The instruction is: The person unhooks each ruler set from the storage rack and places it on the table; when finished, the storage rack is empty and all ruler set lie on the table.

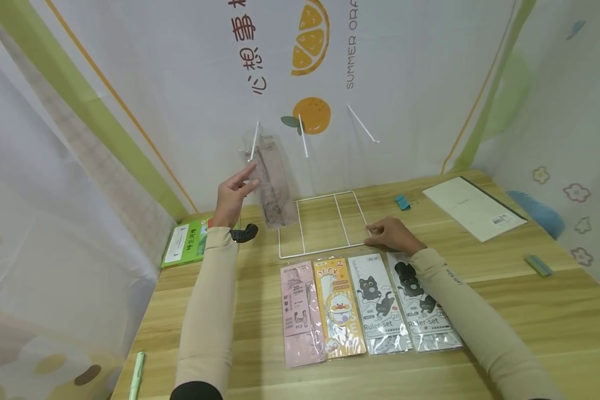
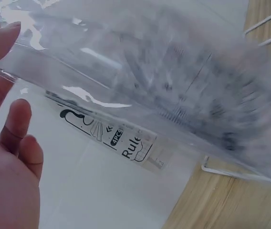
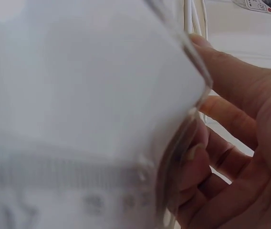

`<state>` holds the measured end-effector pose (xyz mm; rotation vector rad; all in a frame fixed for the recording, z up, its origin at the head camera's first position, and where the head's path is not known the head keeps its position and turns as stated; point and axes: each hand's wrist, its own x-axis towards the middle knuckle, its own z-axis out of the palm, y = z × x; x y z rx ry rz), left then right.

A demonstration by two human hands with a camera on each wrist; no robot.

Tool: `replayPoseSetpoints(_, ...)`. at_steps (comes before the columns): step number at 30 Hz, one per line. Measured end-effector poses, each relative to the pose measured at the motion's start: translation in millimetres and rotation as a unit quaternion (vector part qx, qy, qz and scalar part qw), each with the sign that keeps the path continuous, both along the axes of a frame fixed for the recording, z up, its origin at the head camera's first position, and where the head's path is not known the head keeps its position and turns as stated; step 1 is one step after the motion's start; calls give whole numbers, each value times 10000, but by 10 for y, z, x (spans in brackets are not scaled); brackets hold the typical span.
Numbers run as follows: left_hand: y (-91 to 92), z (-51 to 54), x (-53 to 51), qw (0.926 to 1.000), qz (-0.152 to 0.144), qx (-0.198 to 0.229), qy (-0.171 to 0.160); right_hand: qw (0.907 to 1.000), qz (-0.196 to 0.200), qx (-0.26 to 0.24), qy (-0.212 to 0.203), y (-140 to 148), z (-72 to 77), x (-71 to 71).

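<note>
In the head view a white wire rack [image 1: 330, 250] stands on the table, with three hook rods [image 1: 303, 136] sticking up behind its base frame. A clear-bagged ruler set [image 1: 278, 186] hangs at the left rod, tilted. My left hand [image 1: 231, 200] is at that bag's left edge, forefinger and thumb spread apart; in the left wrist view the thumb overlaps the plastic [image 2: 126, 86]. My right hand [image 1: 392, 235] pinches the right side of the rack's base. Under my right wrist lies a black-cat ruler set [image 1: 425, 303], whose bag probably fills the right wrist view's foreground [image 3: 78, 95].
In front of the rack lie a pink ruler set [image 1: 302, 314], a yellow duck one [image 1: 340, 308] and a white cat one [image 1: 380, 305]. Around them are a green book [image 1: 185, 244], a light green pen [image 1: 137, 375], a blue clip [image 1: 403, 202], a white notebook [image 1: 472, 205] and an eraser [image 1: 538, 265].
</note>
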<state>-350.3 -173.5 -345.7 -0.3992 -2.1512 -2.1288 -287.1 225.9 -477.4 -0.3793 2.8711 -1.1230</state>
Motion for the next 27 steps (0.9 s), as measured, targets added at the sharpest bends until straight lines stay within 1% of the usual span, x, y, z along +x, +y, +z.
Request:
replayPoseSetpoints(3,4,16,81,9996,126,205,144,10000,23,-24,6,5,3,0)
replayPoseSetpoints(6,-11,-15,132,9988,208,321,315,10000,54,-37,7,9,3,-3)
replayPoseSetpoints(12,-84,-108,241,9975,192,260,627,10000,66,-24,-51,22,-23,-15)
replayPoseSetpoints(17,-126,-137,344,9952,168,139,951,9999,92,-39,-68,40,-48,-25)
replayPoseSetpoints(19,-134,-145,394,9948,174,165,989,9999,96,-41,-84,45,-47,-17)
replayPoseSetpoints(22,-138,-138,477,9953,136,317,910,9999,81,-34,-91,50,-43,-10)
replayPoseSetpoints(27,-159,-75,624,9955,93,474,821,9998,112,-48,-127,42,-40,-21)
